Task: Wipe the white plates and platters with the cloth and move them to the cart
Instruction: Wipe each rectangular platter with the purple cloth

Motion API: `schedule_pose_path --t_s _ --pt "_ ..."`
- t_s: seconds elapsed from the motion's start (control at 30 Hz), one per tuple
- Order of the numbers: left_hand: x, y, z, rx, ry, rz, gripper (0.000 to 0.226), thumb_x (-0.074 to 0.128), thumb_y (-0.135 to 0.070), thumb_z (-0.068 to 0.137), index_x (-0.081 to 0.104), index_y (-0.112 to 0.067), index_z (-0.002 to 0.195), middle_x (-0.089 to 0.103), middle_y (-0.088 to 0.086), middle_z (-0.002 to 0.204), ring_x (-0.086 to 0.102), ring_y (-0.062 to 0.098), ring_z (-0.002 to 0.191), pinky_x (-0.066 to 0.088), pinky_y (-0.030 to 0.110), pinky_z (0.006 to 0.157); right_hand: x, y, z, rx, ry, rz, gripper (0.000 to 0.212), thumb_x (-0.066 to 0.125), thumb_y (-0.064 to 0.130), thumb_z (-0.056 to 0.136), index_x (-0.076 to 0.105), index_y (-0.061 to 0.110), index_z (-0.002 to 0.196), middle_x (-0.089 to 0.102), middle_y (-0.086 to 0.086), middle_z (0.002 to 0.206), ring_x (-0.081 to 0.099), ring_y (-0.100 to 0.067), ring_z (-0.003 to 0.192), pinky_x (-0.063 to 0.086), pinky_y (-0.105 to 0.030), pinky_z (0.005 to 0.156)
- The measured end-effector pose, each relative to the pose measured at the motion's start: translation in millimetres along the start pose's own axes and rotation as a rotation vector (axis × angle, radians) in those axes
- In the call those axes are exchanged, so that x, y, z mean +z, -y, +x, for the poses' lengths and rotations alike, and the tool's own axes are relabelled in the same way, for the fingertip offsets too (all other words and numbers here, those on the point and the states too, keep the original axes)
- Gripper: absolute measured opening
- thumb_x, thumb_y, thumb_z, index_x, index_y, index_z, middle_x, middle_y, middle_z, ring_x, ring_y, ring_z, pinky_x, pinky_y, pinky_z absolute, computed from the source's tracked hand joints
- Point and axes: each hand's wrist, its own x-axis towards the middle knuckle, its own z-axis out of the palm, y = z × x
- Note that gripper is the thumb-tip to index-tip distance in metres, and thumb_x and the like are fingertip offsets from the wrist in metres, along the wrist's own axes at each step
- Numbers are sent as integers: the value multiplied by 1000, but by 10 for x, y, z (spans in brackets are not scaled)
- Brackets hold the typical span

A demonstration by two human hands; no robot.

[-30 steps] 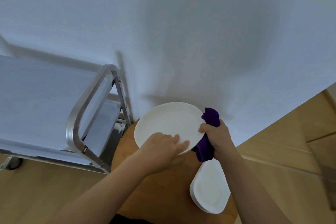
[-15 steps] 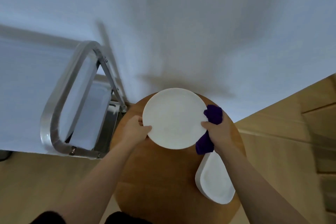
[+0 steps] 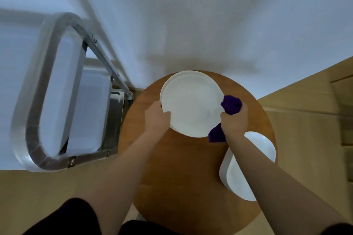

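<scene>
Plate (image 3: 191,104), held above the round table (image 3: 172,168), is gripped at its rim by the left hand (image 3: 156,118) while the right hand (image 3: 236,120) pinches the purple cloth (image 3: 230,107) against it, so wiping looks underway, with the cart (image 3: 57,91) next.

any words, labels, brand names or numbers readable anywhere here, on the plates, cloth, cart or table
None: no text can be read anywhere in the head view.
Round white plate: plain, no mark.
Purple cloth: no tag showing.
Oblong white platter: plain.
Metal cart: blurred, no label or plate that can be made out.
Round wooden table: bare wood, no print.
</scene>
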Motion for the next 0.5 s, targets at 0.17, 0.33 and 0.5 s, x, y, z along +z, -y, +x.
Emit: schedule_pose_path --t_s 0.17,0.33,0.5 --pt "1 -37 97 142 -54 257 42 48 -21 98 40 -3 135 50 15 128 55 28 108 50 34 89 68 -13 -41 -27 5 69 65 65 -4 74 42 23 129 52 6 112 52 -14 100 44 -26 74" --pt "17 -3 110 119 -35 331 49 48 -29 98 35 -6 139 42 17 129 53 27 106 47 32 87 24 -20 -43 -34 23 125 63 64 -4 74 42 25 126 54 5 113 55 -16 101 47 -27 76" --pt "226 77 -339 -16 -79 110 70 50 -35 95 14 -6 148 33 17 137 45 27 117 39 29 87 -191 -96 -115 -36 47 218 59 69 3 75 42 28 122 53 10 108 55 -12 96 49 -29 78"
